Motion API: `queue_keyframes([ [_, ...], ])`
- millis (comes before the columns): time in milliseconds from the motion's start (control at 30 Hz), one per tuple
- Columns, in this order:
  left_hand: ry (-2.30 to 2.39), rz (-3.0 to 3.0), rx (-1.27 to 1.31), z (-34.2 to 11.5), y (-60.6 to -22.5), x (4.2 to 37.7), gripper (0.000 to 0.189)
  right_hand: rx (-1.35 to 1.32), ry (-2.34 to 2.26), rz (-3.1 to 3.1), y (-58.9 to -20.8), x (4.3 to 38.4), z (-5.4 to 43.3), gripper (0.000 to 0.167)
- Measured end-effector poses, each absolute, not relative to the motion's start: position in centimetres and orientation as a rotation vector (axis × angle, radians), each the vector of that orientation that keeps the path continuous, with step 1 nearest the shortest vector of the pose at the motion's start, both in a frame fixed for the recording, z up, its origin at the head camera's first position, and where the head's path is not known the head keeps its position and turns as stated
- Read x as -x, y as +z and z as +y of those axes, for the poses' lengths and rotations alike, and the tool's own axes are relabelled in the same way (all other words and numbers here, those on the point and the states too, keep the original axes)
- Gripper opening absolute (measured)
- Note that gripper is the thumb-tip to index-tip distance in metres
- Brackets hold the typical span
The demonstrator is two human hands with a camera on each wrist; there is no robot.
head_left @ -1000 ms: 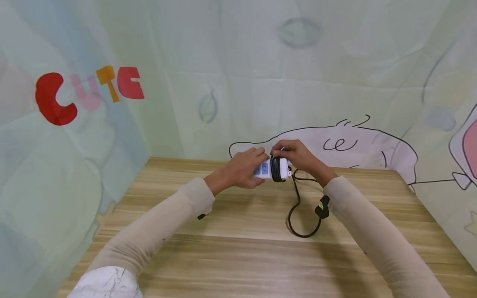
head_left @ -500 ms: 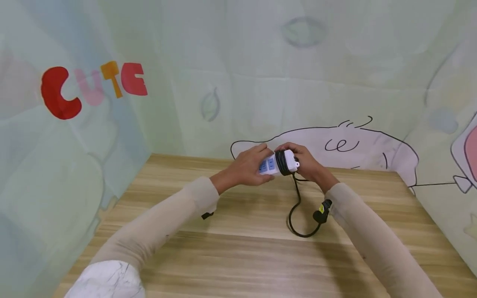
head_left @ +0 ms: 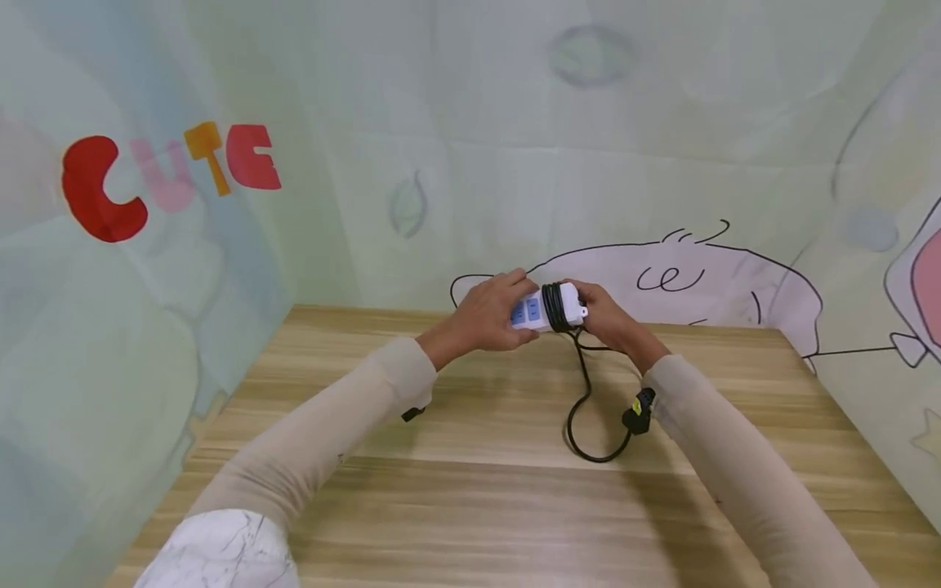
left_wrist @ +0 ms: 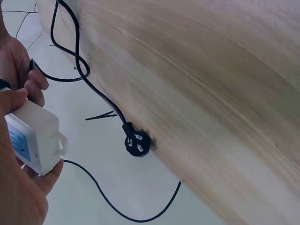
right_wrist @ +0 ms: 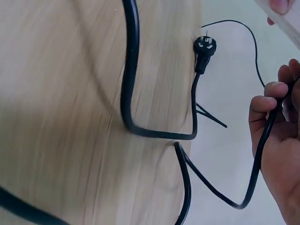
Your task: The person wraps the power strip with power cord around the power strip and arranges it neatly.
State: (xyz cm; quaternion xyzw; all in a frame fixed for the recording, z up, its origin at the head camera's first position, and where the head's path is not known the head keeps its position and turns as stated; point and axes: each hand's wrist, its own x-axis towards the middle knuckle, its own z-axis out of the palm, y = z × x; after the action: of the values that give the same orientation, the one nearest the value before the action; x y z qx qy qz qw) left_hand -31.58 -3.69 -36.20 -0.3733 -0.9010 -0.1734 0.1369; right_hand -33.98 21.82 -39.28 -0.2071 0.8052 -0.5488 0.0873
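Note:
In the head view, a white power strip [head_left: 542, 312] with blue sockets is held up above the table's far part, tilted slightly. My left hand [head_left: 491, 312] grips its left part, thumb below and fingers over the top. Several turns of black cord [head_left: 555, 308] wrap round the strip near its right end. My right hand [head_left: 606, 317] is behind and beside that end, partly hidden by it. In the right wrist view, the fingers of the right hand [right_wrist: 279, 140] curl round the loose cord [right_wrist: 262, 154]. The black plug [left_wrist: 138, 143] shows its prongs in the left wrist view.
The wood-grain table [head_left: 470, 506] reaches back to a printed cloth wall [head_left: 485, 180], with another cloth wall at the left. A loop of cord [head_left: 581, 453] hangs or lies below the strip, running toward the right sleeve [head_left: 728, 441].
My right hand has moved from above the strip's wrapped cord to behind its right end. The left hand has raised the strip slightly, shifted it right and tilted it.

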Motion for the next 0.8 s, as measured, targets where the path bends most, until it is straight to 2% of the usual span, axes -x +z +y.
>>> queue_keyframes([
  [167,-0.521,-2.645,0.882,-4.1,-36.3,32.0,0.062,0.718,-1.422,2.487,-39.6,33.9,20.9,0.022],
  [467,-0.524,-2.770,0.600,-4.3,-36.3,32.6,0.060,0.731,-1.041,2.703,-39.2,33.2,18.0,0.043],
  [800,-0.387,-2.819,0.464,-5.4,-36.8,33.7,0.063,0.819,-0.484,2.901,-38.6,32.1,17.1,0.037],
])
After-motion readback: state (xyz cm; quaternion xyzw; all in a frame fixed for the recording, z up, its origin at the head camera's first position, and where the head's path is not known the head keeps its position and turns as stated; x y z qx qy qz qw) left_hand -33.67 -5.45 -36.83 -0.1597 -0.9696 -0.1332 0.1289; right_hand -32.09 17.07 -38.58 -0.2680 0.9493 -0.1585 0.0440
